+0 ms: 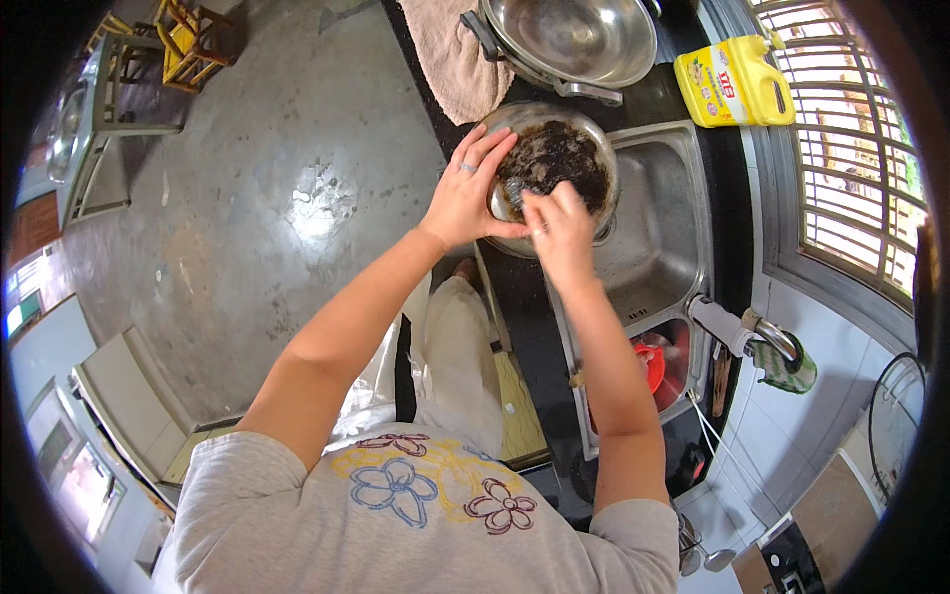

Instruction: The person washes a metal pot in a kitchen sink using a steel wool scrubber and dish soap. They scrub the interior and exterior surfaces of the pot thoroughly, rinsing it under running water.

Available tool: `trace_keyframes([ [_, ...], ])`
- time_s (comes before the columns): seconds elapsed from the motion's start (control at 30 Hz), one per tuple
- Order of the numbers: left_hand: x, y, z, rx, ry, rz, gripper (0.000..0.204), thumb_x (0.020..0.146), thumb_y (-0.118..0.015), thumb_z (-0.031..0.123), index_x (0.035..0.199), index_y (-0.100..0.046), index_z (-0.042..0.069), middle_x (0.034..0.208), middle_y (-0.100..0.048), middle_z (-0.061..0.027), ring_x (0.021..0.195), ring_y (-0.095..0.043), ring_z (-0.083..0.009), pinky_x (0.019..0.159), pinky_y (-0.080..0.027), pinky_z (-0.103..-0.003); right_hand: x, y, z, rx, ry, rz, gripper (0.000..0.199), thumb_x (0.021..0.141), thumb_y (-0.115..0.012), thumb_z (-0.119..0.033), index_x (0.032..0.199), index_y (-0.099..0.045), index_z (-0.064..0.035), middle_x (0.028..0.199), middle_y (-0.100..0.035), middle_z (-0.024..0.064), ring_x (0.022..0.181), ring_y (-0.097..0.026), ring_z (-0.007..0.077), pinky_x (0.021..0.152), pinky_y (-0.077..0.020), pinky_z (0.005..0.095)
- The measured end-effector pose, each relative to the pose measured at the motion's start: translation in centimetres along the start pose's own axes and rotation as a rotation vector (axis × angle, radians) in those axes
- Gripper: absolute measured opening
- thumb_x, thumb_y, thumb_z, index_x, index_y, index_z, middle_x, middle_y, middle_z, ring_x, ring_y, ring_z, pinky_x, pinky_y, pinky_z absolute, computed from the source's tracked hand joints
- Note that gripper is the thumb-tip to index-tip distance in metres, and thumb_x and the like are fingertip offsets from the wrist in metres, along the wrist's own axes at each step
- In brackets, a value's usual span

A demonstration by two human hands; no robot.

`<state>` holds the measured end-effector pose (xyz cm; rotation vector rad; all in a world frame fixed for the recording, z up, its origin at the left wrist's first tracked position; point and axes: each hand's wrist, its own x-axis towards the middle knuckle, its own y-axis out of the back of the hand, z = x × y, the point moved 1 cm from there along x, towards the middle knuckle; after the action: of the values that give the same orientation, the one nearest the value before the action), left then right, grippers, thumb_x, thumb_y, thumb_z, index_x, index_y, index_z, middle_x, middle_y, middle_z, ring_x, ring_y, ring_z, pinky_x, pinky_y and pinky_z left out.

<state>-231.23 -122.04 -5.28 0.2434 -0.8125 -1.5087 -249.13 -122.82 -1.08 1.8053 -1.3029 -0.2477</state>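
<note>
While left hand (pixel 470 193), spread wide, holds pan (pixel 559 158) rim, likely steadying it at sink (pixel 658 218) edge | right hand (pixel 562 230) curled over pan, can't tell what's gripped

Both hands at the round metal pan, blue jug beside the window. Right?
No, the jug beside the window is yellow, not blue, as the head view shows. The rest holds: left hand and right hand are at the round metal pan.

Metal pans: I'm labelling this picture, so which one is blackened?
The round pan touched by the left hand, with the right hand over it: a dark patch covers much of it. Higher up, the dark-handled pan shines inside.
</note>
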Motion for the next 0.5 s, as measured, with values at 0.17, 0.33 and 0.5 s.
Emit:
trace_keyframes([
  [0.17,0.3,0.0,0.8,0.005,0.031,-0.019,0.120,0.052,-0.089,0.057,0.150,-0.037,0.009,0.150,-0.039,-0.0123,0.142,-0.030,-0.0397,0.117,-0.030,-0.050,0.1,2.2,4.4,-0.134,-0.223,0.252,0.008,0.081,-0.072,-0.002,0.083,-0.065,-0.0051,0.082,-0.054,0.0112,0.074,-0.057,0.0295,0.065,-0.0481,0.0414],
  [0.33,-0.1,0.0,0.5,0.010,0.042,-0.026,0.120,0.052,-0.088,0.058,0.150,-0.037,0.010,0.150,-0.039,-0.0125,0.142,-0.030,-0.0394,0.117,-0.030,-0.050,-0.6,1.2,2.7,-0.085,-0.044,0.100,0.008,0.084,-0.071,-0.004,0.084,-0.063,-0.0045,0.082,-0.052,0.0121,0.073,-0.057,0.0309,0.065,-0.0477,0.0427],
  [0.5,0.4,0.0,0.4,0.004,0.010,-0.008,0.121,0.052,-0.089,0.058,0.149,-0.037,0.007,0.150,-0.039,-0.0151,0.142,-0.030,-0.0413,0.117,-0.029,-0.051,0.2,0.8,3.6,-0.108,-0.135,0.219,0.006,0.083,-0.071,-0.002,0.085,-0.065,-0.0044,0.081,-0.055,0.0116,0.077,-0.058,0.0278,0.069,-0.0480,0.0364],
])
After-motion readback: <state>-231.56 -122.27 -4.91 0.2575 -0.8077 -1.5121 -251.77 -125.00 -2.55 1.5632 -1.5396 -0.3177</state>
